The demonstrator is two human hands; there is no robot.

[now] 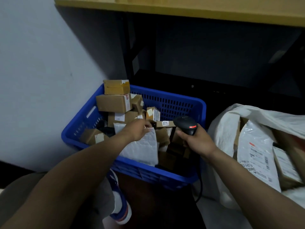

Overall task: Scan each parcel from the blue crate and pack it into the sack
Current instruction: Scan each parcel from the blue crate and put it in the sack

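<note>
Right hand (200, 142) grips scanner (185, 124) (red light on) over blue crate (165, 175).

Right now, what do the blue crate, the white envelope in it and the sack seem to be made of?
Crate: hard moulded plastic, slightly glossy; its walls have rows of slots. Envelope: probably plastic bubble padding, matte; its surface looks quilted. Sack: thin white plastic, perhaps woven; it folds and creases softly.
</note>
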